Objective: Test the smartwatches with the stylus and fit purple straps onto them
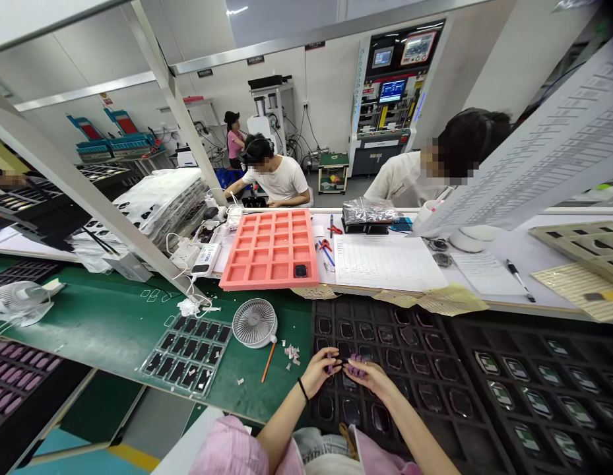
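Black moulded tray (410,361) lies under both hands, its oval recesses mostly dark. Just above it, a small dark piece (342,363), too small to identify, sits pinched between the left hand (317,373) and the right hand (368,379), their purple-capped fingertips (356,367) drawn narrow and close together. A black wristband (303,389) circles the left wrist. Left of the tray lies a green mat (108,326), with a white desk fan (254,322) on it. Beyond, a salmon foam tray (271,249) holds one dark part (300,270). To the right, a second black tray (489,402) carries framed clear pieces (516,369).
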Demonstrator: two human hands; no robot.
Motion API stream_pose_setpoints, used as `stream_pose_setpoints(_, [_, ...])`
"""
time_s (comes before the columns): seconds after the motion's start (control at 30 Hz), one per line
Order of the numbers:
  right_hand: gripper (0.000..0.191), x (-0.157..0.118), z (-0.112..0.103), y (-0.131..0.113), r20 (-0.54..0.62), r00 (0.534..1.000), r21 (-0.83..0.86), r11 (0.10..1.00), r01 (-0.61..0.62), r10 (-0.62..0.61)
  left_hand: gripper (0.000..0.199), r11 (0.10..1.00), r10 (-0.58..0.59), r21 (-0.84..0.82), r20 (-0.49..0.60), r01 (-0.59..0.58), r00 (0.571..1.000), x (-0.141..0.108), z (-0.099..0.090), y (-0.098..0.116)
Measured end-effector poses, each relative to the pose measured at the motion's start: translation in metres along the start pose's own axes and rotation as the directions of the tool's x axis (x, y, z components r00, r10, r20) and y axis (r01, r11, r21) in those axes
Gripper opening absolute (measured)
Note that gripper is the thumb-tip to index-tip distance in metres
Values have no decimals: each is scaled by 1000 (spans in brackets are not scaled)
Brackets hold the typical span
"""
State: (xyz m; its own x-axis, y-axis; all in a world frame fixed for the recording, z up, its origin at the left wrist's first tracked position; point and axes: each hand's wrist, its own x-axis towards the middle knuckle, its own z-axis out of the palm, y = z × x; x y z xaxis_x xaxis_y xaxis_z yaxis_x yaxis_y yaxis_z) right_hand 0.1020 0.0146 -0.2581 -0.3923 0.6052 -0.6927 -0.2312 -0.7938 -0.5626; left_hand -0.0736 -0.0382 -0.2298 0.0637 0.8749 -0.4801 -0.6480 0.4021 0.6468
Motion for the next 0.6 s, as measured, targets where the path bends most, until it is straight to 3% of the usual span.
stream_pose_setpoints(0.27, [23, -8, 7, -4, 4, 1000, -28, 999, 17, -17, 35, 996, 64, 58, -38, -62, 997, 5, -3, -3])
stream_pose_setpoints(0.4, [25, -12, 9, -10, 4, 999, -14, 999, 40, -40, 31, 955, 172, 263, -105, -139, 980, 15, -4, 7])
stream_pose_setpoints(0.5, [27, -11, 9, -23, 12, 997, -3, 998, 70, -70, 26, 828, 307, 515, -83, -223, 948, 34, -1, 24])
stream_pose_setpoints(0.6, [26, -1, 13, -44, 23, 995, -7, 995, 98, -97, 30, 601, 440, 753, -35, -266, 897, 62, 6, 43])
